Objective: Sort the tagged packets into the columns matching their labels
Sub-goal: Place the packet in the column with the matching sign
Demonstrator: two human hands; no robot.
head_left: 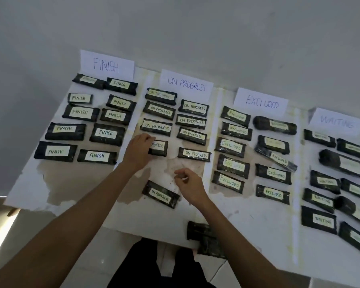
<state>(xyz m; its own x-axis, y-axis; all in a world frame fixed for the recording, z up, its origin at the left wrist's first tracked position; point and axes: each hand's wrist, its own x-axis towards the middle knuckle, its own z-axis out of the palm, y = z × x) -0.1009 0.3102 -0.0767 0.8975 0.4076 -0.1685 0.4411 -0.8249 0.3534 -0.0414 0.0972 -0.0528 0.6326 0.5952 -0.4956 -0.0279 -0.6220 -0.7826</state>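
A packet (160, 148) is gripped by the left hand (138, 151); the right hand's (188, 182) grasp cannot be told. Dark packets (204, 235) are stacked at the sheet's (252, 227) near edge.

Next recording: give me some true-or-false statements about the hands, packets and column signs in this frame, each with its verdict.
1. The left hand holds an ON PROGRESS packet by its left end. True.
2. The second sign from the left reads EXCLUDED. False: the order is FINISH sign, ON PROGRESS sign, EXCLUDED sign, WAITING sign.
3. A tilted packet labelled ON PROGRESS lies apart from the rows, nearer the person than both hands. True.
4. The right hand grips an EXCLUDED packet. False: its fingers are curled over a bare patch of the board, and it is on no packet.
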